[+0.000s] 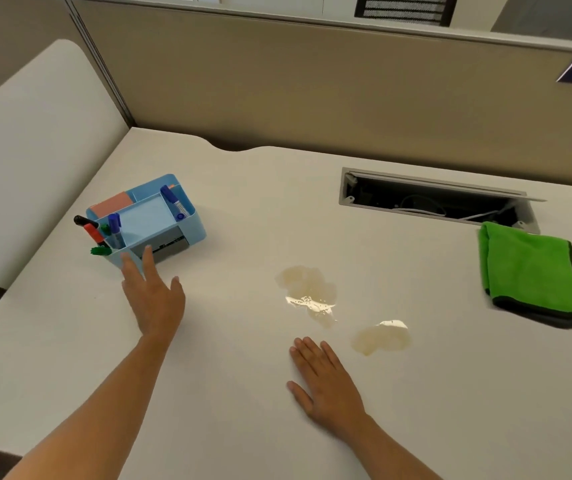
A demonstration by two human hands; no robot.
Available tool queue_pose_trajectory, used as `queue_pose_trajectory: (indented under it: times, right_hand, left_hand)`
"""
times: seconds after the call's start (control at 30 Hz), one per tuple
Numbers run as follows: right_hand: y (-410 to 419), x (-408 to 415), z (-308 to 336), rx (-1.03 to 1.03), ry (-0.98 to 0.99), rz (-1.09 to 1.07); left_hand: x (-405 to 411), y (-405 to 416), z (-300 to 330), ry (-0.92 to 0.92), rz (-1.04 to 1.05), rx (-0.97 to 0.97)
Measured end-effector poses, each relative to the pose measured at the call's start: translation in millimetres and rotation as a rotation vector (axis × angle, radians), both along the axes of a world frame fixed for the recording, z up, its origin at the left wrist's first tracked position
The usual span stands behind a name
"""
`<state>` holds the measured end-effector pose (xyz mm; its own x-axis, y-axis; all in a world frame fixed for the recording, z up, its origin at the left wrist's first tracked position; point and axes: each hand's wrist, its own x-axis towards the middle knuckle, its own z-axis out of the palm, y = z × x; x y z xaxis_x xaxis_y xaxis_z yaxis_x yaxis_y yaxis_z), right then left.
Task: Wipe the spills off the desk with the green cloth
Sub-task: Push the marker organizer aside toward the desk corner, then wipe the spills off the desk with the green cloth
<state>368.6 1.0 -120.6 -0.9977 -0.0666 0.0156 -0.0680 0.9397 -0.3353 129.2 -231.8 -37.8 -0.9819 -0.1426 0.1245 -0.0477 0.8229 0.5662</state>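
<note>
On the desk (pixel 243 209), both hands open and empty: left (pixel 154 296) beside organizer (pixel 146 220), right (pixel 326 382) flat near spills (pixel 312 289).

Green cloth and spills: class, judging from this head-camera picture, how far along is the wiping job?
Done: nothing yet. The green cloth lies folded at the desk's right side, untouched. In hand: nothing; the left hand reaches towards the blue organizer, the right hand lies flat and empty. Left: pick up the cloth, then wipe both wet patches, the larger spill and the smaller spill.
</note>
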Motion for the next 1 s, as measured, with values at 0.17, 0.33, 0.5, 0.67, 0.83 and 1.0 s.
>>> queue_pose_trajectory:
  times: [0.17, 0.33, 0.5, 0.67, 0.83, 1.0]
  right_hand:
    - [-1.6, -1.1, 7.5, 0.007, 0.009, -0.011]
    - [8.4, 3.7, 13.8, -0.055, 0.071, -0.061]
    - [31.3, 19.7, 15.5, -0.081, 0.114, -0.222]
    - [61.4, 38.2, 17.1, -0.121, 0.145, -0.407]
    - [95.4, 51.5, 23.5, -0.116, 0.221, -0.574]
    - [151.2, 57.3, 31.3, -0.143, 0.295, -0.828]
  left_hand:
    - [45.3, 33.0, -25.6, -0.029, -0.222, -0.072]
    - [104.0, 62.7, -49.9, -0.068, -0.417, -0.099]
    - [139.0, 79.3, -64.7, -0.11, -0.526, -0.151]
    - [149.3, 83.2, -74.6, -0.168, -0.626, -0.239]
    - [148.6, 84.6, -77.6, -0.198, -0.632, -0.267]
    - [147.9, 86.2, -77.8, -0.197, -0.629, -0.265]
